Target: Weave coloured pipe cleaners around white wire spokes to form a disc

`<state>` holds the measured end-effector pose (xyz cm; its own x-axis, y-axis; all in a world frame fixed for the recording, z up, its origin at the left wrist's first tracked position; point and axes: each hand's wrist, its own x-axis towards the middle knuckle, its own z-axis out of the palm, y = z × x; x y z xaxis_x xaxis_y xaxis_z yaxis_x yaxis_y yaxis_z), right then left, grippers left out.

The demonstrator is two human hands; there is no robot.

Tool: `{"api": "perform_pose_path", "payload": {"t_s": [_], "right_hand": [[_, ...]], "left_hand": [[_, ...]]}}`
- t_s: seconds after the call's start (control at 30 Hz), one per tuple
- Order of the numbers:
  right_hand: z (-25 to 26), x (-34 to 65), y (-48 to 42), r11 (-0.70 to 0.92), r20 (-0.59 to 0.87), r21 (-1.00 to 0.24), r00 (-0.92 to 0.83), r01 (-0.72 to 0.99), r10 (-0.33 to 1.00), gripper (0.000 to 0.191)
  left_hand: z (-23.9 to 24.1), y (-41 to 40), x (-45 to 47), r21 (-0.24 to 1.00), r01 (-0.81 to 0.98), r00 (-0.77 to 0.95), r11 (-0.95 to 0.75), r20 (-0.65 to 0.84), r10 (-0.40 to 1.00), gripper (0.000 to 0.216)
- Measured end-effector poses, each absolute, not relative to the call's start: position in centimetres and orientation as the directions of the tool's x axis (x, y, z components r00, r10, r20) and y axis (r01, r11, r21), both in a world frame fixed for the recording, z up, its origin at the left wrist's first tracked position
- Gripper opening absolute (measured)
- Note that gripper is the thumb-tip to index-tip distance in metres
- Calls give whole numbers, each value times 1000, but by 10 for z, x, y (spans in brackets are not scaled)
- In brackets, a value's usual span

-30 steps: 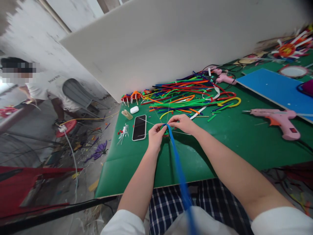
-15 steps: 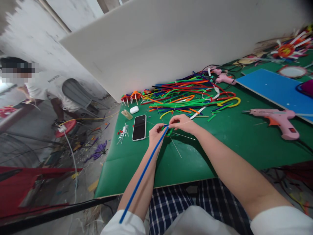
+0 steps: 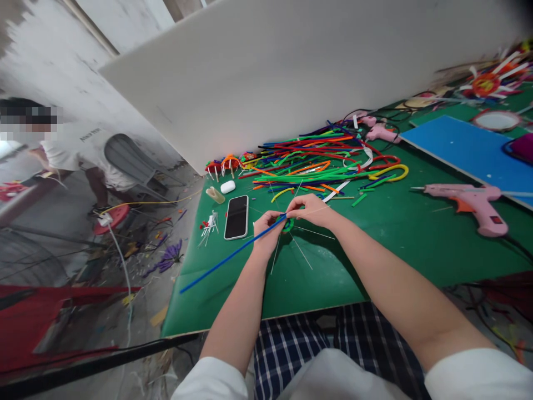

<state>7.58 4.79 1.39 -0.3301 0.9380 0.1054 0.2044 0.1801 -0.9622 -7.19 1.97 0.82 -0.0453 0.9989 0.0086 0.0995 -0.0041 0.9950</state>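
Both hands meet over the green table [image 3: 375, 244], pinched on a small round woven piece [image 3: 287, 224] with thin white spokes sticking out. My left hand [image 3: 266, 230] is closed on its left side. My right hand [image 3: 310, 210] is closed on its top, fingers pressed at the spot where a long blue pipe cleaner [image 3: 229, 255] joins it. The blue pipe cleaner runs down and left from the piece, past my left wrist, its free end out over the table's left part.
A heap of coloured pipe cleaners [image 3: 325, 161] lies behind the hands. A phone [image 3: 236, 216], an earbud case [image 3: 228, 186] and small white pins [image 3: 210, 225] lie left. A pink glue gun [image 3: 470, 203] and blue board [image 3: 462, 150] sit right. A person stands far left by a chair.
The blue pipe cleaner's free end has swung from pointing toward my lap, across my left forearm, out to the left over the table. Both hands stayed on the woven piece.
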Motion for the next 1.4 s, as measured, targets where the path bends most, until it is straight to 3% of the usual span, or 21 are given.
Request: {"api": "perform_pose_path", "payload": {"t_s": [0.77,1.03,1.4], "right_hand": [[13,79,49,105,57,-989,-377,107,924,20],[12,80,50,156,79,-975,-414,156,907,22],[11,81,50,344,186,-910,-514,232,838,21]], "left_hand": [[20,15,-68,997,55,-39,56,-54,998,29],[16,17,-70,997,58,-41,59,-57,998,29],[12,18,-71,978,126,85,166,-178,980,27]]}}
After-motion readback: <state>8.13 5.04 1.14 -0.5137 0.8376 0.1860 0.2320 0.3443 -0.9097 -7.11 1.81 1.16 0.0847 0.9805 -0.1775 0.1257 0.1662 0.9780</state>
